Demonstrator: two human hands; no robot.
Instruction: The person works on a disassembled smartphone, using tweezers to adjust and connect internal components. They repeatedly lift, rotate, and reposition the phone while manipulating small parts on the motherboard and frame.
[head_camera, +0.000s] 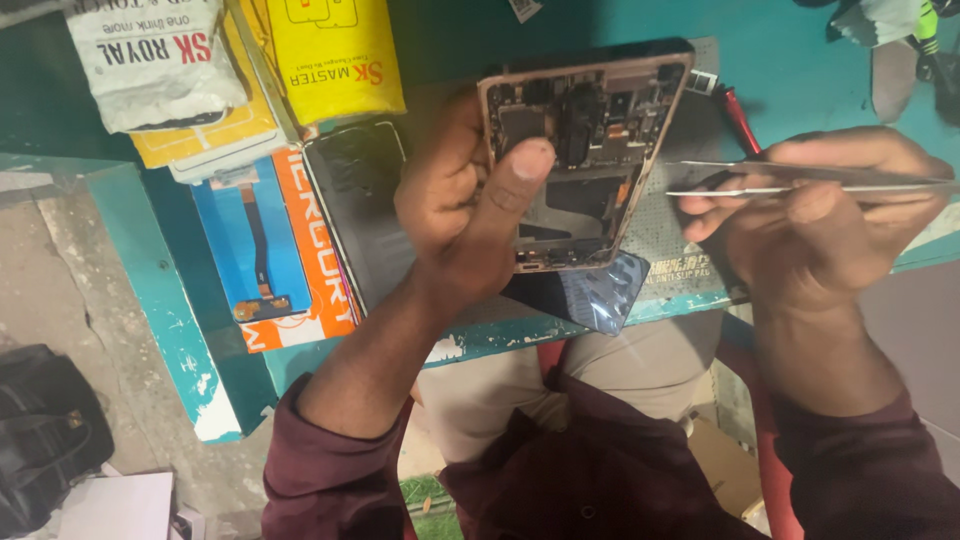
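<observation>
My left hand (470, 200) grips an opened phone (580, 150) with its back cover off, circuit boards and a copper-coloured frame showing. The thumb presses on the upper left of the board. My right hand (820, 215) holds metal tweezers (800, 180), whose tips point left and stop just beside the phone's right edge. Under the phone lies a dark glass panel (590, 295) on a grey work mat (680, 250).
A teal bench (170, 300) carries yellow packets (335, 55), a white pouch (150, 60), an orange-and-blue parts box (285, 250) and a dark screen panel (355, 200). A red-handled tool (740, 118) lies behind the phone. A black bag (45, 430) sits on the floor at left.
</observation>
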